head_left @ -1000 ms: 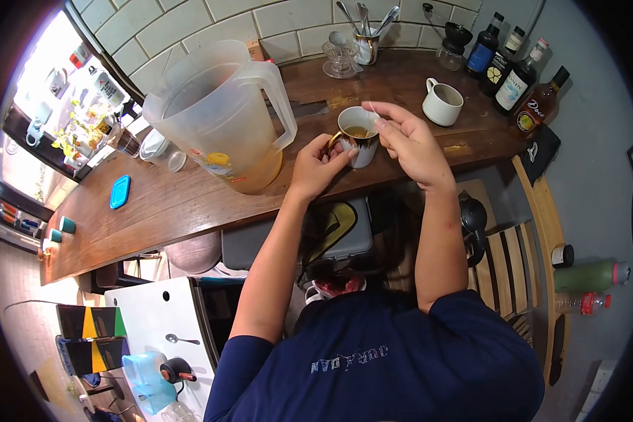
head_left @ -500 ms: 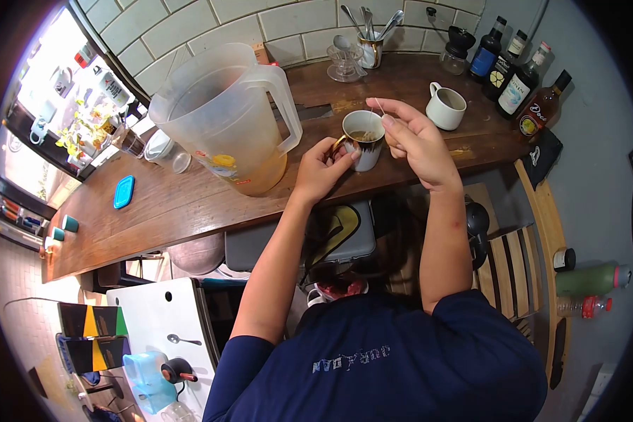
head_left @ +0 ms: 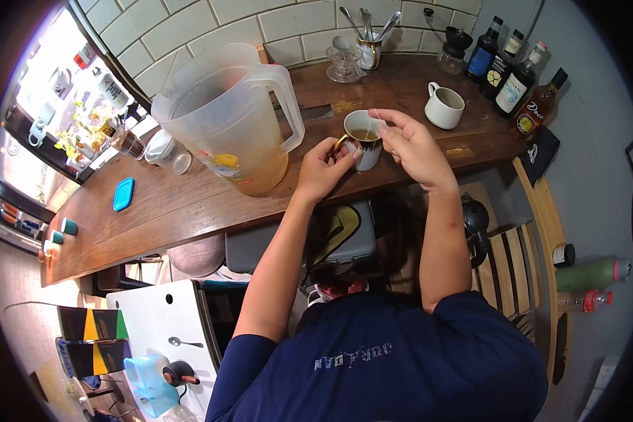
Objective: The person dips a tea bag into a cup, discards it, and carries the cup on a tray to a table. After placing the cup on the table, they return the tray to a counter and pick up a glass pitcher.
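Note:
A white mug (head_left: 367,156) with a gold handle and a brown-gold pattern stands near the front edge of the wooden counter, with yellowish liquid inside. My left hand (head_left: 323,169) is closed on its handle and steadies the side. At the mug's right rim, my right hand (head_left: 415,148) pinches a thin string that runs down into the liquid. What hangs on the string is hard to make out. A large translucent pitcher (head_left: 218,119) with some amber liquid at its bottom stands left of the mug.
A white cup (head_left: 444,107) is at the right, with several bottles (head_left: 515,90) behind it. A glass dripper (head_left: 344,65) and a spoon holder (head_left: 369,52) stand near the tiled wall. A blue lid (head_left: 124,194) lies on the wooden counter (head_left: 169,214) at the left.
My right hand has lowered slightly toward the mug's rim, with the string still in its fingers. My left hand has stayed on the handle.

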Action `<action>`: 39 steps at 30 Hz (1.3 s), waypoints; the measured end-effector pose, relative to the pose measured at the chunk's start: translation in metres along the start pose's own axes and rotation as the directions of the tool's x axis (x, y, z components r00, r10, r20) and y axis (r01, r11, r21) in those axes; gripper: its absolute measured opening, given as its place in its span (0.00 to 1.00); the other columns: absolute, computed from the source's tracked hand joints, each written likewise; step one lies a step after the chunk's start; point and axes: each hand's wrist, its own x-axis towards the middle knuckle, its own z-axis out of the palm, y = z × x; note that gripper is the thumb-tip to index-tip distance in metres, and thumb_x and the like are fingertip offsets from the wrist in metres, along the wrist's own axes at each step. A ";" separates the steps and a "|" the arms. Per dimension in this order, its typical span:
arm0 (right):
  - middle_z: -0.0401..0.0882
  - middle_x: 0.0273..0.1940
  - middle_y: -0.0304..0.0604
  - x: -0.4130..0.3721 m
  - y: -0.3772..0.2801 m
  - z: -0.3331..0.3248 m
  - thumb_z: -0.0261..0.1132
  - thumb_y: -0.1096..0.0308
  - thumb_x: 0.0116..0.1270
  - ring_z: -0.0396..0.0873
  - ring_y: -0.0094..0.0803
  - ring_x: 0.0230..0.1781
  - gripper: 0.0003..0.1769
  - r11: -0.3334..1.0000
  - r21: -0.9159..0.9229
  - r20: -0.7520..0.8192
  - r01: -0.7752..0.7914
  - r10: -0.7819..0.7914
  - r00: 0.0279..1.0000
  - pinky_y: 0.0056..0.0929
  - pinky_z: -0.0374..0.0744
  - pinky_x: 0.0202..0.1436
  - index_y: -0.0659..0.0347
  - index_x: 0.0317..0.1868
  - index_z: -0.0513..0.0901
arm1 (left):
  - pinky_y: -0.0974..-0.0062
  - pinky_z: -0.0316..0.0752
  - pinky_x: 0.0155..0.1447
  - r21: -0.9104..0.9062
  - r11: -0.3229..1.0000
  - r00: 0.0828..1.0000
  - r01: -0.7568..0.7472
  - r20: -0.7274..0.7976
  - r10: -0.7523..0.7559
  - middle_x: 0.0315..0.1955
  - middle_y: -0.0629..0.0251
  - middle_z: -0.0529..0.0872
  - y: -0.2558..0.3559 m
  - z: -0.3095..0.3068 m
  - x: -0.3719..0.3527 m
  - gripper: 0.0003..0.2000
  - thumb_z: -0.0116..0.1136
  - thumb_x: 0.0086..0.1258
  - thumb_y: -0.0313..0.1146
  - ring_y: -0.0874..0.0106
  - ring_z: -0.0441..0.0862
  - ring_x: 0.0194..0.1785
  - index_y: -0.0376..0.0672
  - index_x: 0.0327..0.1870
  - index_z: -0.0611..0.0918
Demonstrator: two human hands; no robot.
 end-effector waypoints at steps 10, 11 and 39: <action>0.65 0.27 0.25 -0.006 -0.008 0.006 0.54 0.68 0.73 0.57 0.11 0.24 0.19 0.988 0.141 -0.008 0.065 -0.065 0.998 0.14 0.59 0.26 0.63 0.63 0.71 | 0.87 0.57 0.31 0.005 1.000 1.000 -0.015 0.013 0.015 0.25 0.81 0.71 0.001 -0.001 0.000 0.08 0.66 0.63 0.34 0.88 0.63 0.28 0.42 0.33 0.79; 0.64 0.26 0.25 -0.006 -0.003 0.005 0.54 0.67 0.73 0.56 0.11 0.24 0.20 0.996 0.083 -0.003 0.040 -0.040 0.999 0.14 0.58 0.26 0.62 0.63 0.71 | 0.88 0.57 0.31 0.019 1.000 1.000 -0.007 0.009 0.007 0.24 0.81 0.71 0.001 -0.001 0.000 0.08 0.66 0.63 0.34 0.88 0.63 0.28 0.42 0.33 0.79; 0.66 0.27 0.25 -0.009 -0.018 0.008 0.54 0.69 0.73 0.58 0.12 0.25 0.20 0.989 0.110 -0.030 0.098 -0.096 0.995 0.14 0.60 0.28 0.63 0.63 0.72 | 0.87 0.60 0.30 -0.047 0.999 1.000 -0.016 0.005 0.016 0.25 0.79 0.74 -0.005 -0.001 0.003 0.10 0.68 0.61 0.34 0.88 0.64 0.28 0.39 0.31 0.78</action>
